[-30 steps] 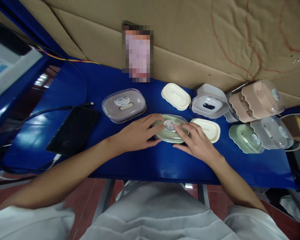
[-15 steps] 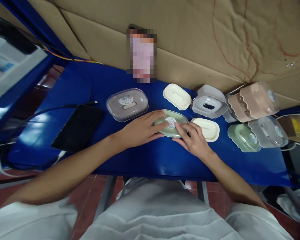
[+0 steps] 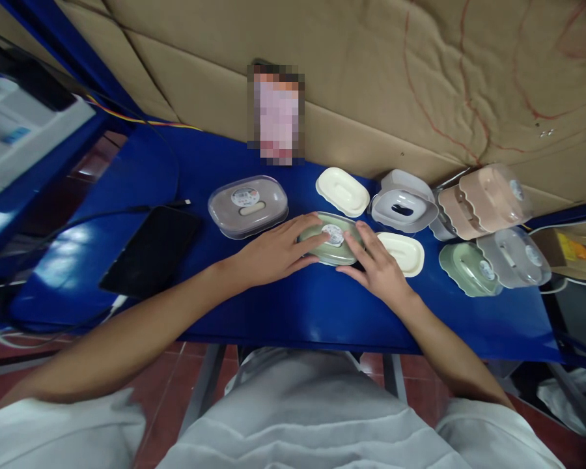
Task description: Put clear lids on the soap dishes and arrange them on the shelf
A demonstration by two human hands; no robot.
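Note:
A green soap box with a clear lid and a round white label sits on the blue table in front of me. My left hand holds its left end, fingers over the lid and thumb along the near edge. On the right end rests my right hand, its thumb at the near side and its fingers spread over the lid and far edge. A cream oval tray lies just beyond my right fingers, partly hidden by them. Another cream tray lies behind the green box.
To the left are a lidded grey-mauve soap box and a black tablet with cables. Grey parts, stacked pink boxes, a green cover and a clear-lidded grey box stand at right. A blurred-out phone-like object leans at the back.
My right fingers have spread and shifted toward the box's far right edge. My left hand stays on its left end. The view has turned slightly.

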